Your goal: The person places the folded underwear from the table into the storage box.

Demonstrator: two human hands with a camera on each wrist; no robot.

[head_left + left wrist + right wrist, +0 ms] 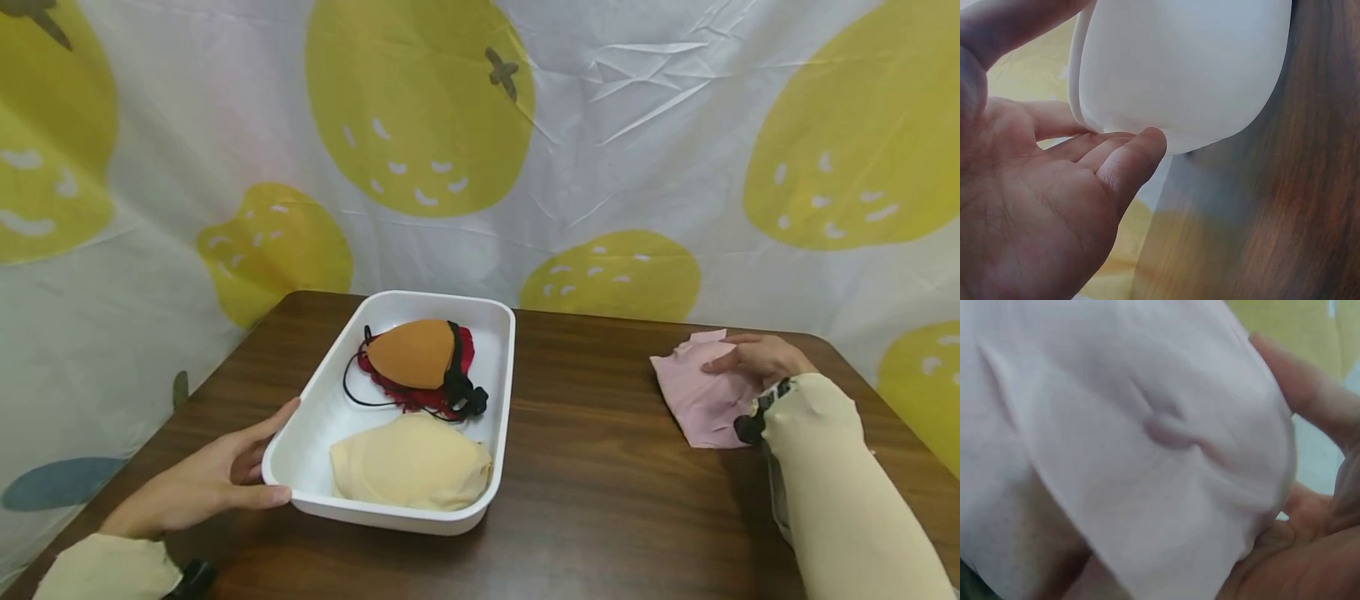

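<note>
My left hand (213, 479) grips the near-left corner of a white plastic tray (501, 367), thumb on the near side and fingers along the left wall. In the left wrist view the fingertips (1150, 140) press against the tray's outer wall. Inside the tray lie an orange bra-like cup piece (412, 354) with black cords, a red cloth (467, 350) partly hidden under it, and a folded cream cup-shaped garment (408, 462). At the right, my right hand (765, 357) holds a thin pink cloth garment (708, 396), which hangs limp and creased and fills much of the right wrist view.
A brown wood-grain table (600, 467) lies under everything, its rounded far corners near the backdrop. Behind it hangs a white curtain (600, 150) printed with yellow fruit. Dark wrist devices (757, 417) sit at the cream sleeves.
</note>
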